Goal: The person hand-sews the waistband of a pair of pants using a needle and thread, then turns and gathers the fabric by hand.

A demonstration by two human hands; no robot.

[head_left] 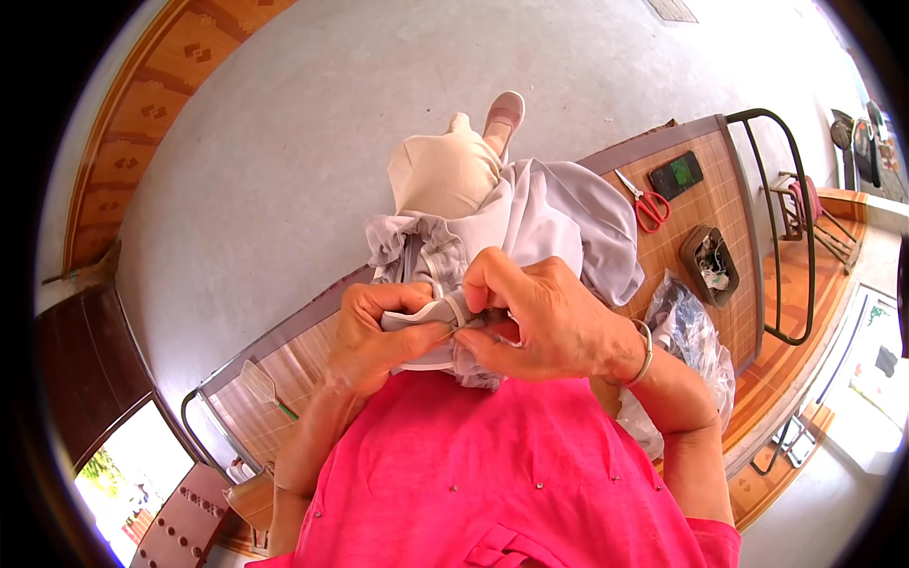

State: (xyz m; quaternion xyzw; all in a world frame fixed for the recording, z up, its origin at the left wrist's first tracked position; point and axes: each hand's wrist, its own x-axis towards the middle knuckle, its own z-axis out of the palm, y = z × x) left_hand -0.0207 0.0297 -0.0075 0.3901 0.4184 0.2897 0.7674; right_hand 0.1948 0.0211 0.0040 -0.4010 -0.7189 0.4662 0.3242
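Observation:
A pale grey garment (540, 218) lies across my lap, its gathered waistband bunched up close to my body. My left hand (379, 341) is closed on a folded edge of the band, thumb on top and fingers underneath. Opposite it, my right hand (549, 317) pinches the same band between thumb and curled fingers, the two thumb tips almost meeting. A thin light strand seems to cross the cloth between the thumbs. Whether a small tool is also in the right fingers is hidden.
On the slatted bench (653, 260) to my right lie red-handled scissors (650, 209), a phone (676, 176), a small dark container (710, 266) of odds and ends, and a clear plastic bag (696, 341). A fly swatter (260, 383) lies at left. A black metal rail (807, 237) bounds the right end.

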